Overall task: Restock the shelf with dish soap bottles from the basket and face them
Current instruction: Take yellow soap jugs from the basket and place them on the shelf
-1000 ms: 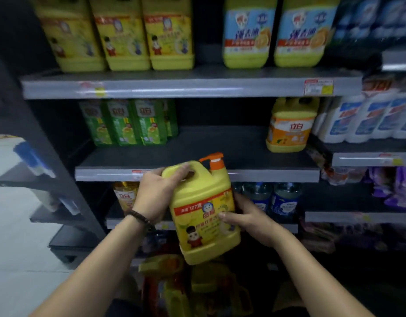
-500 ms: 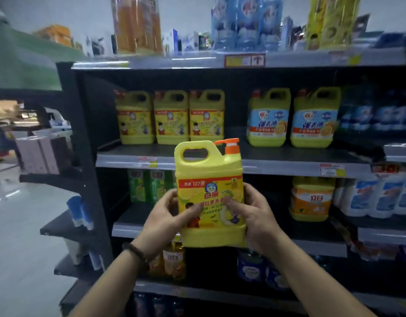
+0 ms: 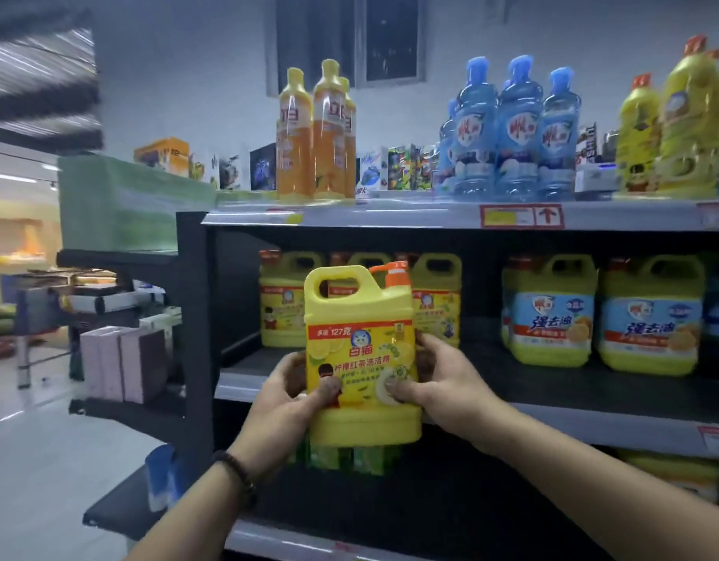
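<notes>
A yellow dish soap jug (image 3: pixel 359 317) with an orange pump and a handle is held upright in front of the shelf, its label towards me. My left hand (image 3: pixel 287 392) grips its lower left side and my right hand (image 3: pixel 440 382) grips its lower right side, thumbs on the label. Behind it, matching yellow jugs (image 3: pixel 280 305) stand in a row at the left end of the dark shelf (image 3: pixel 552 392). The basket is out of view.
Two yellow jugs with blue labels (image 3: pixel 552 317) stand further right on the same shelf. On the top shelf are orange bottles (image 3: pixel 315 135), blue bottles (image 3: pixel 511 131) and yellow bottles (image 3: pixel 673 127). Green bottles (image 3: pixel 349 457) sit on the shelf below. A side rack (image 3: pixel 123 358) with boxes stands at the left.
I have lifted the jug from low by the lower shelves up to the shelf with the matching jugs. My left hand moved from its handle to its lower side.
</notes>
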A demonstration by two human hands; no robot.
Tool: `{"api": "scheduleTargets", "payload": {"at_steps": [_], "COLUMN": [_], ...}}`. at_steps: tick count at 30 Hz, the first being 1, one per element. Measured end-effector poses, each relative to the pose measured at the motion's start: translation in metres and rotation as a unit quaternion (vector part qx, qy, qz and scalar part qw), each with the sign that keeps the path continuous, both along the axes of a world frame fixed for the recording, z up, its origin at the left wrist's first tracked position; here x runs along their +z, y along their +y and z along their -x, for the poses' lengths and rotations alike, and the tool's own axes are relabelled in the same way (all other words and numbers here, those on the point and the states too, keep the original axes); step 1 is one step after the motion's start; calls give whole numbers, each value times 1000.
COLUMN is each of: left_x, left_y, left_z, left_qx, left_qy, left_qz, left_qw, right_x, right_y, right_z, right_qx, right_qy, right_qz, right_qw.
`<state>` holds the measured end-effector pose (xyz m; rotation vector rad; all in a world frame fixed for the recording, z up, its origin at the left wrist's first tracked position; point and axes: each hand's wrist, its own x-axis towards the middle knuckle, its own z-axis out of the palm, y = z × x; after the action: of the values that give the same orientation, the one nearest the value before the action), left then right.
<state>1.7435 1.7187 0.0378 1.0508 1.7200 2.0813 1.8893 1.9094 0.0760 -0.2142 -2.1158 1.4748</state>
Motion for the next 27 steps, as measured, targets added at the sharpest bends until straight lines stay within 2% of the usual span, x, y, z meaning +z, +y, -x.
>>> {"api": "scheduleTargets", "payload": {"at_steps": [3, 8, 14, 18, 20, 23, 24, 27], "left_x": [15, 28, 28, 12, 9, 6, 3, 0], "left_y": [5, 14, 24, 24, 27, 39, 45, 57], "left_z": [46, 106, 172, 202, 210, 208, 207, 203], "left_qx": [20, 63, 108, 142, 192, 323, 347, 360], "left_qy": [-10, 22, 79, 158, 185, 210, 213, 222], "left_qz": [3, -8, 11, 49, 68, 84, 110, 263], "left_qw": [1000, 998, 991, 976, 962, 919, 907, 867], "right_x": [13, 30, 23, 2, -4, -4, -4, -8], "right_y": [3, 5, 13, 13, 14, 13, 13, 8], "right_z": [49, 119, 194, 231, 246, 266, 273, 289], "right_qx": [-4, -36, -38, -59, -68, -87, -98, -147], "right_qy": [-6, 14, 38, 18, 15, 4, -1, -7], "right_qz": [-5, -29, -50, -68, -83, -128, -143, -184], "right_qw": [1000, 999, 997, 996, 994, 988, 985, 972]}}
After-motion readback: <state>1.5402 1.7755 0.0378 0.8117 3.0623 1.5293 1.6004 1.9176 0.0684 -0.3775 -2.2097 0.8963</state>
